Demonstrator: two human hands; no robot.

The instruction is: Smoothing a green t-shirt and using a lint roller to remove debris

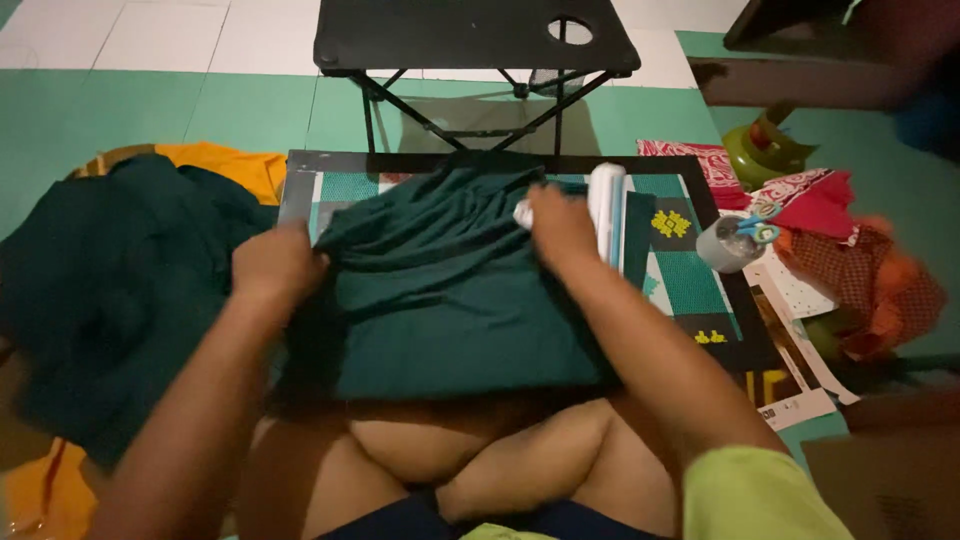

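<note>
Lying soft and matte at frame centre, a dark green cloth [450, 300] is spread over a black-bordered cutting mat [700, 290], smooth below, rumpled above; its left edge is gripped by the left hand [275, 265]; a small white object [523, 213] is pinched in the right hand [560, 225]; a white cylinder [606, 205] is seen just beside it.

floor [120, 110]: green and white tiles.
centre: dark-framed patterned board [690, 285] flat on floor; dark green cloth [450, 300] and white roll [606, 205] on top.
left: heap of dark green fabric [100, 290] over orange cloth [235, 165].
far: black folding table [470, 35].
right: red patterned cloths [850, 260], grey cup [728, 245], papers [795, 350].
</note>
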